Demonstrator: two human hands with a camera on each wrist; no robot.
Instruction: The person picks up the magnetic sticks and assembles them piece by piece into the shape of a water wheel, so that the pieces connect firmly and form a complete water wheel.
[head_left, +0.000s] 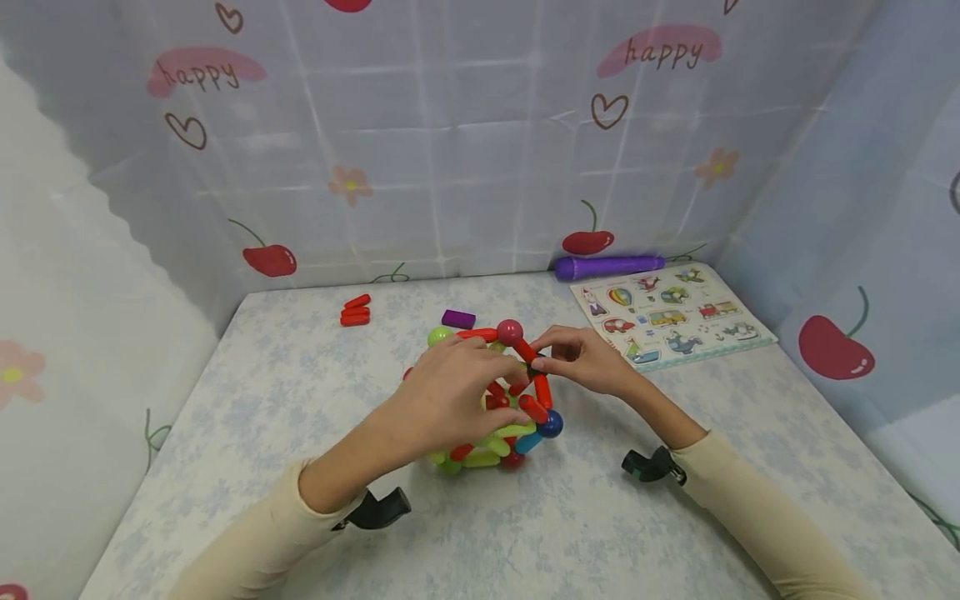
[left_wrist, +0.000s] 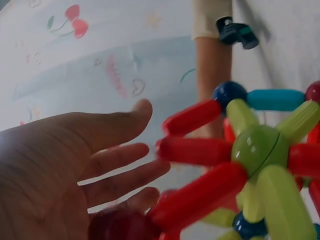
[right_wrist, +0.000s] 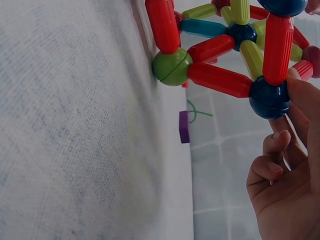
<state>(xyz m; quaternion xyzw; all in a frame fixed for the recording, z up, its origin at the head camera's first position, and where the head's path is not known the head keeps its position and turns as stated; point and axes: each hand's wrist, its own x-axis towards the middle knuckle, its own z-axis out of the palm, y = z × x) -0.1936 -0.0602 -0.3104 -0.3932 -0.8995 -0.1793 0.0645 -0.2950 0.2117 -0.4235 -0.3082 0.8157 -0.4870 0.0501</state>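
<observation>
A magnetic ball-and-stick model [head_left: 491, 454] of red, yellow-green and blue rods joined by colored balls stands mid-table. My left hand [head_left: 442, 392] reaches over its left side, partly hiding it in the head view. In the left wrist view, the left thumb is spread from the fingers, with red rods and a green ball [left_wrist: 260, 150] close by. At the model's right side, my right hand [head_left: 588, 360] pinches a dark blue ball [right_wrist: 270, 97] between thumb and fingers. Red rods [right_wrist: 220, 80] run from that ball.
Several loose red rods [head_left: 356, 312] lie at the back left. A purple block [head_left: 458, 319] sits behind the model. At the back right are a purple cylinder [head_left: 609, 267] and a picture board [head_left: 667, 317] of vehicles. Printed curtains surround the table.
</observation>
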